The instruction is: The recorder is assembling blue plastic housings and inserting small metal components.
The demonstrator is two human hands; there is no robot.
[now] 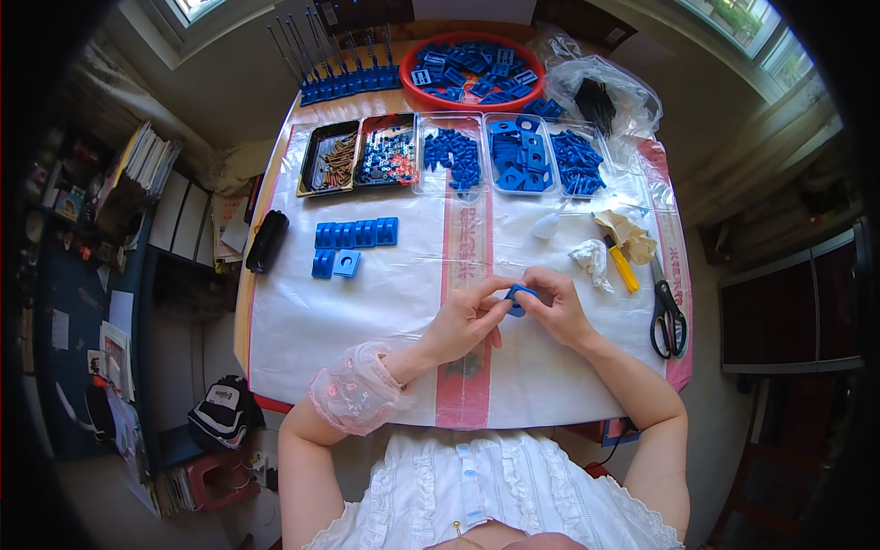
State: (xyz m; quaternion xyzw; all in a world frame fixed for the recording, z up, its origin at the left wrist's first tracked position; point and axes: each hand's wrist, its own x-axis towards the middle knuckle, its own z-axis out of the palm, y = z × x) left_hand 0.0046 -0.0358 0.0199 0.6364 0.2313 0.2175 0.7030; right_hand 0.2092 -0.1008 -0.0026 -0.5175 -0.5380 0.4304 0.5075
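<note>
You're holding a small blue plastic block between both hands over the middle of the white plastic-covered table. Your left hand is pinching it from the left with thumb and fingertips closed on it; your right hand is gripping it from the right, fingers curled around it. The block is sitting just above the table sheet, near its red centre stripe.

It looks like the fitting step: you're pressing or seating something into the block, though any small part is hidden by your fingers. Finished-looking blocks are lining up in a blue row well to the upper left, with two more blocks just below. Next move probably calls for a steady pinch, then one hand freeing up to reach the parts trays at the far edge. Scissors and a yellow-handled tool are lying off to your right, untouched.
</note>
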